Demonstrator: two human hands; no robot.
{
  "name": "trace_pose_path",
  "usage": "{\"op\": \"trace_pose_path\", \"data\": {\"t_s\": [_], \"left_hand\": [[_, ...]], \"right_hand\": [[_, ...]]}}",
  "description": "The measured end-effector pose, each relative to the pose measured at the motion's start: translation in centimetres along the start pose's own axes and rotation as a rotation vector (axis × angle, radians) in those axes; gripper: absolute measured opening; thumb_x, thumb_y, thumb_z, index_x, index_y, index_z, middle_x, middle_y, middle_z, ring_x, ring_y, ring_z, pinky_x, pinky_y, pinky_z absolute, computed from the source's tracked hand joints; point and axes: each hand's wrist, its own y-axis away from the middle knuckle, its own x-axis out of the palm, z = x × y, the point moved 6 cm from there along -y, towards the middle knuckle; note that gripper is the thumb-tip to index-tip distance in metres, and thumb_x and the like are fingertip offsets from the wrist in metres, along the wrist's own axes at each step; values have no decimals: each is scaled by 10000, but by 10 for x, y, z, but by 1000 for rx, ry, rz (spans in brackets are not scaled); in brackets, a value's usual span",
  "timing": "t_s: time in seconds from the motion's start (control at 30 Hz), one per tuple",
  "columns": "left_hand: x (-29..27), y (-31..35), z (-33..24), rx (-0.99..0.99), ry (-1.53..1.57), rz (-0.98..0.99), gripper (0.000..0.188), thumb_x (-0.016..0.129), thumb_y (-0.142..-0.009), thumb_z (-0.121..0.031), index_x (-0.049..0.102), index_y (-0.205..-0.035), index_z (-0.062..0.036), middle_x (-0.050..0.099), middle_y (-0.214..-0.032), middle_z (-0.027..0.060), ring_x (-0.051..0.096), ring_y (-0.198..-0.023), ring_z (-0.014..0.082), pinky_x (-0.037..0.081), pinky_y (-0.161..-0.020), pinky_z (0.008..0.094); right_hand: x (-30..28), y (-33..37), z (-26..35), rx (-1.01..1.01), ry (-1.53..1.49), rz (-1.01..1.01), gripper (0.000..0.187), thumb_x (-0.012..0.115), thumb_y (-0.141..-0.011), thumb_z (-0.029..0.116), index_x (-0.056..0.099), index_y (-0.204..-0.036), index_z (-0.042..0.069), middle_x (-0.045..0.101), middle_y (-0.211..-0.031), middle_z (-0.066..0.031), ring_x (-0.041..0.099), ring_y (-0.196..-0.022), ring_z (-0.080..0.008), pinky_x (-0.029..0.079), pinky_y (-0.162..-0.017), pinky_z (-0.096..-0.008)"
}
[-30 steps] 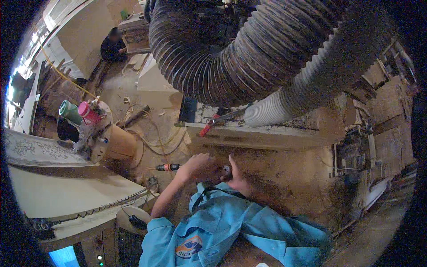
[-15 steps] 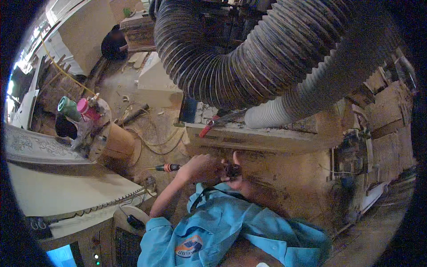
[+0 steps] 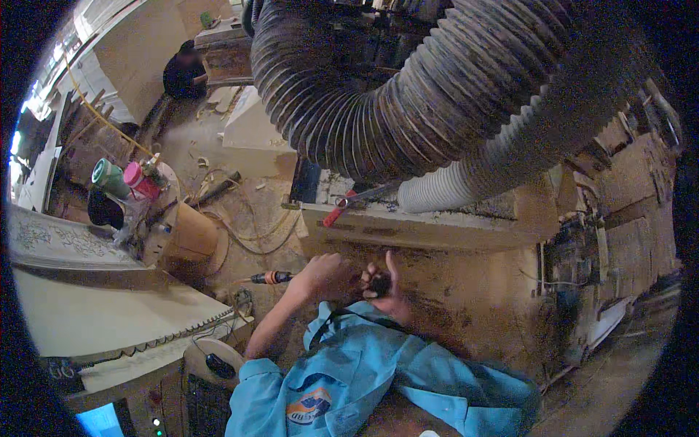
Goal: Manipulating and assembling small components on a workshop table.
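In front of my chest, my left hand (image 3: 325, 276) is closed, its fingers curled inward. What it holds, if anything, is hidden. Just to its right, my right hand (image 3: 389, 290) has its thumb raised and its fingers bent around a small dark, roundish object (image 3: 378, 285), too blurred to name. The two hands are close together. Beyond them, a wrench (image 3: 354, 197) and a red-handled tool (image 3: 335, 213) lie on the edge of the machine bed (image 3: 422, 231). An orange-and-black cable connector (image 3: 273, 277) is just left of my left hand.
Large grey ribbed hoses (image 3: 364, 109) hang over the machine. At left are a brown drum (image 3: 191, 237) with green (image 3: 107, 173) and pink (image 3: 136, 175) containers, and a desk edge with a computer mouse (image 3: 220, 364). Another person (image 3: 185, 73) crouches far left.
My right hand has turned slightly, so its curled fingers show more beside the dark object. My left hand stays nearly in place. The view has shifted a little.
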Motion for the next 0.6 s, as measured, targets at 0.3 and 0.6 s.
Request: {"op": "trace_pose_path", "data": {"t_s": [0.3, 0.6], "left_hand": [[14, -4, 13, -19, 61, -11, 334, 571, -819, -396, 679, -829, -80, 658, -759, 205, 652, -736, 387, 532, -669, 484], [5, 0, 7, 62, -23, -78, 262, 567, -834, -304, 683, -839, -69, 658, -725, 188, 659, -720, 377, 543, -641, 468]], "right_hand": [[-15, 2, 6, -30, -69, -19, 482, 489, -884, 582, 601, -832, 116, 578, -755, -81, 556, -602, -188, 441, -454, -280], [-16, 4, 3, -6, 62, 25, 535, 463, -876, 623, 595, -859, 105, 606, -824, -85, 604, -724, -228, 478, -483, -305]]}}
